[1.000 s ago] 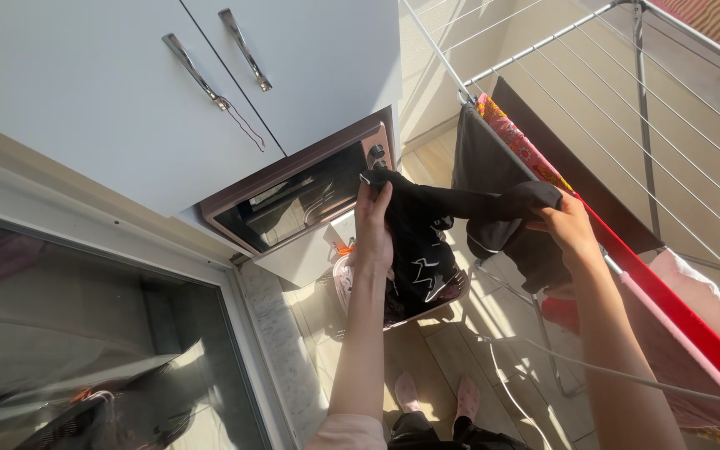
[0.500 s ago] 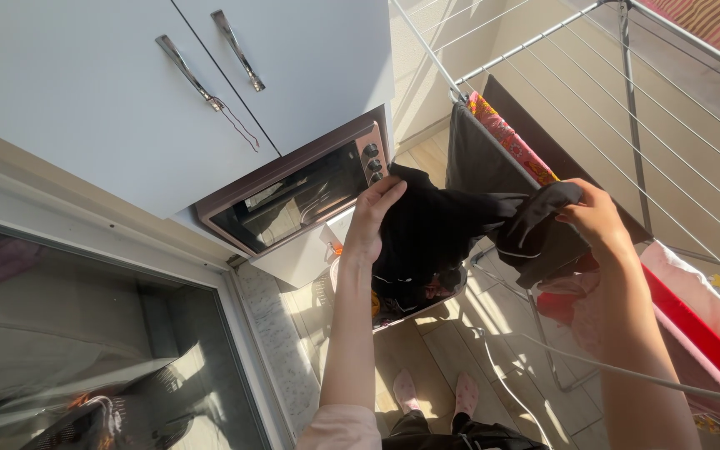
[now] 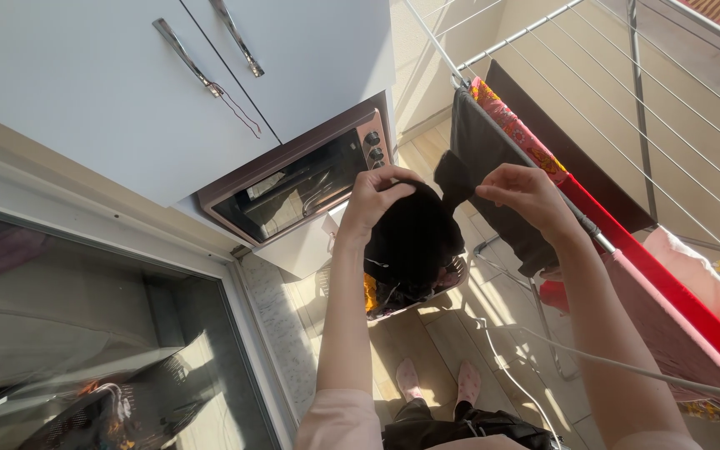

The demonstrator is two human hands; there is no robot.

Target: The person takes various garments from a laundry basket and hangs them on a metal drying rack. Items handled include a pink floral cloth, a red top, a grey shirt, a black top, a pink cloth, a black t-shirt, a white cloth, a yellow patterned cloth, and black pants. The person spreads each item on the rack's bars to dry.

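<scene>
At far left a glass door (image 3: 85,333) in a pale frame reflects the room dimly. Above it hang 2 smooth white cabinet doors (image 3: 168,75), each with a slim metal bar handle. Under them sits a boxy toaster oven (image 3: 302,179) with a copper-toned metal face, a dark glass front and 3 round knobs.

The left hand (image 3: 372,200) is clenched on the top edge of a black garment (image 3: 414,237), soft matte cloth that hangs down in a rounded bunch. Below it a plastic laundry basket (image 3: 452,275) stands on the pale wood-plank floor (image 3: 427,350).

The right hand (image 3: 522,192) pinches a narrow black corner of the same garment between fingertips and thumb, just beside the left hand. Behind it a dark cloth (image 3: 481,146) and a flowered red one are draped over the thin grey rails of a wire drying rack (image 3: 627,100); red and pink fabric hangs further right.

Compared with 0.5 s ago, the 2 hands stand much closer together, and the garment, then stretched wide between them, is now gathered under the left hand.
</scene>
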